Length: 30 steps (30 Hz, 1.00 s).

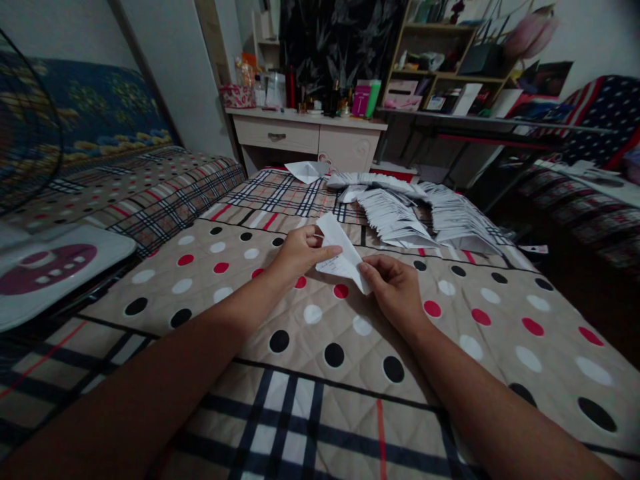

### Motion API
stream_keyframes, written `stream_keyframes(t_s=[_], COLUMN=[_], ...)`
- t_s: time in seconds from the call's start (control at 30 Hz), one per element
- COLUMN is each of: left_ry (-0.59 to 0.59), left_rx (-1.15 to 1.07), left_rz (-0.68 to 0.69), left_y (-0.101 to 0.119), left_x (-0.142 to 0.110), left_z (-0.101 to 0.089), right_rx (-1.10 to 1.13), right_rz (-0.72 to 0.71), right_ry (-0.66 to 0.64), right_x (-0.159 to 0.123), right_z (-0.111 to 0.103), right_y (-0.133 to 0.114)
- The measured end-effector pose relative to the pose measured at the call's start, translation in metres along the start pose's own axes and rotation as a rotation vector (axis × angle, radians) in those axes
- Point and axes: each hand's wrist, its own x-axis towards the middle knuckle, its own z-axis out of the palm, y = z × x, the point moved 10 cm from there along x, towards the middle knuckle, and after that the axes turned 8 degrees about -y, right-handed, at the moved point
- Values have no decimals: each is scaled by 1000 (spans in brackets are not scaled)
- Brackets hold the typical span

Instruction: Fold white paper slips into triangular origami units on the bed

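Observation:
Between my two hands is a folded sheet of white paper [341, 243], held just above the bedspread, with some handwriting along its lower left part. My left hand [303, 252] grips its left side, thumb across the front and fingers behind. At the lower right corner, my right hand [393, 283] pinches the paper between thumb and fingers. Beyond them lie long rows of folded white papers [395, 217] packed tightly together. Another such row [460, 220] sits to the right. A separate folded white paper [306, 171] rests near the far edge of the bed.
The bedspread [310, 347] has dots and plaid bands. At the left stands a fan [30, 127] beside a white appliance with a maroon panel [50, 268]. Past the bed are a white dresser [280, 137] with cosmetics and a cluttered shelf [440, 73].

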Motion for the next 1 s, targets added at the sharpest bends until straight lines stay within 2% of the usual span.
stream_keyframes(t_s=[0.13,0.33,0.57,0.8,1.0], left_ry=[-40,-13,-51,-53,-83], left_rx=[-78,-96,-147,-157,-84], left_rz=[-61,-75,-57,-55,-66], left_y=[-19,-32,-34,-35,-35], left_x=[-2,1,-2,-1,-2], left_z=[14,16,23,23,27], right_rx=[100,332,377,404,430], right_rz=[-12,107,145,123,164], right_ry=[-5,-181,-222,-240,-240], right_x=[-3,-3,-2,-2,-3], right_z=[4,26,32,34,35], right_y=[-2,11,18,15,17])
